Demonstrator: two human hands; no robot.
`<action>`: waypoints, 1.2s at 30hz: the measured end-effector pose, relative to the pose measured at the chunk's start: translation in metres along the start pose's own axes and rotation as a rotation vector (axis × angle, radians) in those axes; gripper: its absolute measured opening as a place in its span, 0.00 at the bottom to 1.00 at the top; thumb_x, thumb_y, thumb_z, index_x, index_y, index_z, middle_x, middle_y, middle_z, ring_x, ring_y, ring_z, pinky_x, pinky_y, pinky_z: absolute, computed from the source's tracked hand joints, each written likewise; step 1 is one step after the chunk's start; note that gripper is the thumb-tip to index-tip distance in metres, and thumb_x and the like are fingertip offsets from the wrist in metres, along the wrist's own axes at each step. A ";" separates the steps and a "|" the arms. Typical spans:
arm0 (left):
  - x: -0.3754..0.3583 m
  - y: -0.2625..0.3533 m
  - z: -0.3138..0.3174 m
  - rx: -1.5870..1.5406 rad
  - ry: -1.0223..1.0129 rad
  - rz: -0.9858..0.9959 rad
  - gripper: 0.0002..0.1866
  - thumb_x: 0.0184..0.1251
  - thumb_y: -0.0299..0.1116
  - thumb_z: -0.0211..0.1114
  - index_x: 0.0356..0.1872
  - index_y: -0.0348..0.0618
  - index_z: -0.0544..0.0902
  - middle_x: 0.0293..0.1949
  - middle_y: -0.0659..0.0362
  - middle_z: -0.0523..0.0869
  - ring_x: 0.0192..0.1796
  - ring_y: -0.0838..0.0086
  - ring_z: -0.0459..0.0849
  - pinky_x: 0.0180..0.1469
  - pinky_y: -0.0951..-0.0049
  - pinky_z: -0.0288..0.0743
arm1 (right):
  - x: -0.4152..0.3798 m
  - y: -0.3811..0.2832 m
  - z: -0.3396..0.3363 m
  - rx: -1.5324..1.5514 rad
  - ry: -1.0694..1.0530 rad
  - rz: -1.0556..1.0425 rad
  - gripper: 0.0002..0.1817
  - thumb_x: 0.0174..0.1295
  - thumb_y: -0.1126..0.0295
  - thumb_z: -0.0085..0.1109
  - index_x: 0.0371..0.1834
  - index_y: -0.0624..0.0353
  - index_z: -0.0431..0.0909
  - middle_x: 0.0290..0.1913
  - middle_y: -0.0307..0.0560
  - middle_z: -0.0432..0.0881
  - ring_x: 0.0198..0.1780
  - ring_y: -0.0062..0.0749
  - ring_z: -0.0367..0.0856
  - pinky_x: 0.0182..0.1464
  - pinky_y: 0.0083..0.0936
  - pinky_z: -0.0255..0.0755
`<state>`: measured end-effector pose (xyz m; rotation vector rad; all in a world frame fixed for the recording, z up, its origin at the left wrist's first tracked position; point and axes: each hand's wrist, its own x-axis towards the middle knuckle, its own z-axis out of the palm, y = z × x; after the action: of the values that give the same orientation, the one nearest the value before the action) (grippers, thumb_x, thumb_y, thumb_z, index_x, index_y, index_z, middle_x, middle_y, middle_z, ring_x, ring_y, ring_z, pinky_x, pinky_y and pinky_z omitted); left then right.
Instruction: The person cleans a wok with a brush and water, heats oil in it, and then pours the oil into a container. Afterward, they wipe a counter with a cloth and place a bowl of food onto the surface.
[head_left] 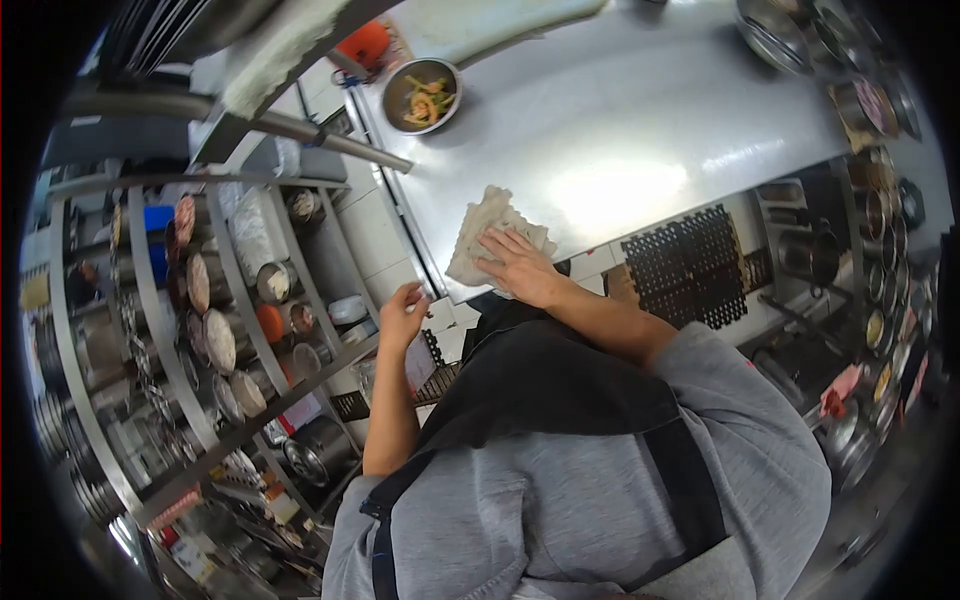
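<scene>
My right hand [515, 268] lies flat on a beige cloth [487, 225], its fingers spread and pressing it against the steel worktop [600, 110]. The cloth is crumpled and rests near the front left corner of the worktop. My left hand [403, 310] is raised just off that corner, apart from the cloth. Its fingers are curled in, and whether anything small is between them cannot be made out. Further back on the worktop, at the left edge, stands a steel bowl [388, 105] with orange and green food pieces [428, 103] inside.
A steel shelf rack [215, 440] with pots and containers stands to my left. Metal bowls [770, 40] sit at the worktop's far right. A white board [470, 25] lies at the back. A metal bar [365, 152] reaches over the left edge. A black perforated mat [685, 265] is below.
</scene>
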<state>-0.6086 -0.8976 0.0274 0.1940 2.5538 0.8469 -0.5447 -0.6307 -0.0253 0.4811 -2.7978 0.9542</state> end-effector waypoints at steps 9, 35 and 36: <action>-0.043 -0.138 -0.015 0.088 -0.083 -0.330 0.20 0.53 0.32 0.66 0.47 0.36 0.80 0.39 0.50 0.86 0.42 0.67 0.85 0.46 0.71 0.76 | -0.071 0.173 -0.100 0.188 0.712 0.715 0.19 0.58 0.78 0.48 0.52 0.53 0.77 0.58 0.56 0.73 0.59 0.53 0.71 0.60 0.38 0.67; -0.089 -0.239 -0.004 0.249 -0.273 -0.428 0.17 0.52 0.40 0.66 0.40 0.40 0.84 0.40 0.49 0.85 0.43 0.60 0.84 0.46 0.65 0.75 | -0.118 0.288 -0.266 -0.479 0.894 1.509 0.23 0.58 0.67 0.54 0.60 0.54 0.72 0.59 0.60 0.70 0.60 0.53 0.70 0.61 0.40 0.66; -0.095 -0.236 -0.001 0.332 -0.290 -0.410 0.17 0.51 0.40 0.65 0.39 0.41 0.84 0.40 0.49 0.85 0.43 0.59 0.84 0.45 0.64 0.75 | -0.119 0.309 -0.259 -0.569 0.788 1.524 0.24 0.58 0.67 0.55 0.60 0.53 0.71 0.60 0.60 0.70 0.60 0.54 0.69 0.62 0.41 0.66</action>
<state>-0.5233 -1.1129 -0.0783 -0.1008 2.3223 0.2213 -0.5306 -0.2107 -0.0251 -1.8091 -2.0650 0.1950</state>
